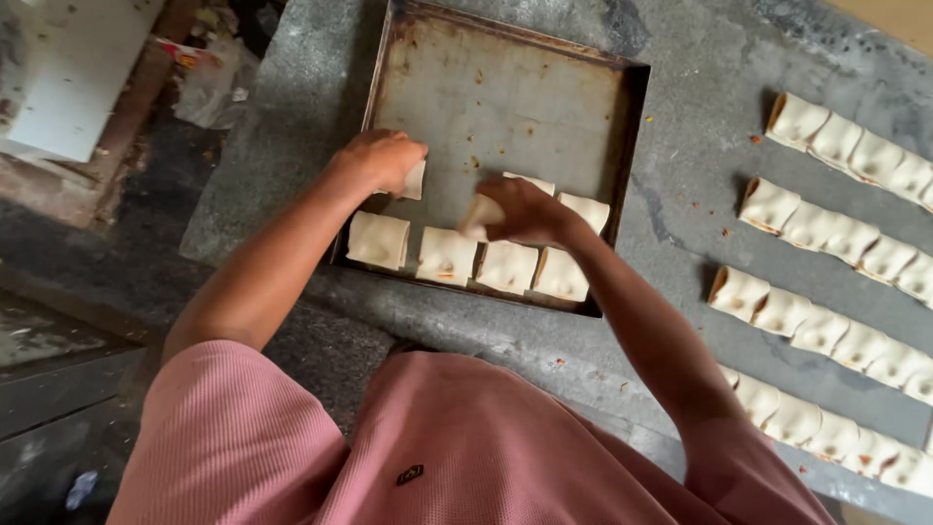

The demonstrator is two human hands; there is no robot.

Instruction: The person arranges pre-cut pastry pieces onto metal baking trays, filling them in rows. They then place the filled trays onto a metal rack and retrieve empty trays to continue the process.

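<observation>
So both hands are over the near half of the baking tray (622,117), each holding a folded dough piece. The left hand (381,158) is curled around a pale dough square (415,181) at the tray's left side; the piece pokes out on the right of the fingers, just beyond the near row. The right hand (525,211) is pinching another dough piece (478,216) that sticks out to the left of its fingertips (it's a bit motion-blurred, so I can't tell exactly how the fingers sit on it).

The bit that matters: the gap between the two held pieces is bare tray, directly behind the near row of placed pastries (466,261), which runs left to right along the tray's near rim. A couple more already sit in the second row on the right (586,209), touching the right hand's far side. So the open slots lie left of the right hand and right of the left hand, with both about equally close.

Rows of uncooked pieces (826,331) wait on the stone counter (680,175) to the right, well apart from the tray.
</observation>
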